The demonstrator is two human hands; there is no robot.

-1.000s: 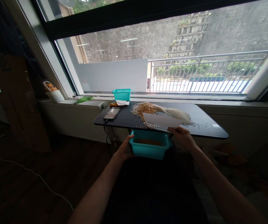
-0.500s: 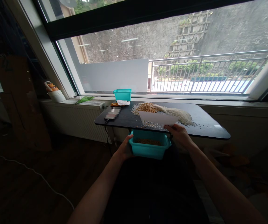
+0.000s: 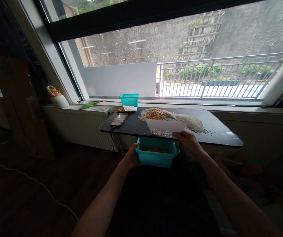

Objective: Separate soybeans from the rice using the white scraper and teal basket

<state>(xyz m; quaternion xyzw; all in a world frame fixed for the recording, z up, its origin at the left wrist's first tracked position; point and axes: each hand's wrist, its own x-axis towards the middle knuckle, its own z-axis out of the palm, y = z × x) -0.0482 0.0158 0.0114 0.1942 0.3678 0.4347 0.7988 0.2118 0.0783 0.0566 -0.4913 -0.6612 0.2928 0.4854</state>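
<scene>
My left hand [image 3: 131, 157] grips the left side of a teal plastic bin [image 3: 156, 158], held just below the front edge of the black table [image 3: 220, 131]; brown grains lie in the bin's bottom. My right hand [image 3: 189, 142] is closed on the corner of a white slotted scoop [image 3: 165, 126] that rests on the table above the bin. Behind the scoop lies a heap of yellow-brown kernels [image 3: 156, 114], merging on its right with a pile of white rice [image 3: 192, 122].
A second teal bin [image 3: 129, 99] stands on the window sill. A phone [image 3: 118, 120] with a cable, a tissue and an orange item lie at the table's left end. A white radiator [image 3: 82, 126], a white bowl [image 3: 59, 101] and a floor cable [image 3: 33, 184] are to the left.
My right hand has slid the white scoop leftward and a bit farther onto the table, toward the kernel heap. My left hand keeps the teal bin under the edge.
</scene>
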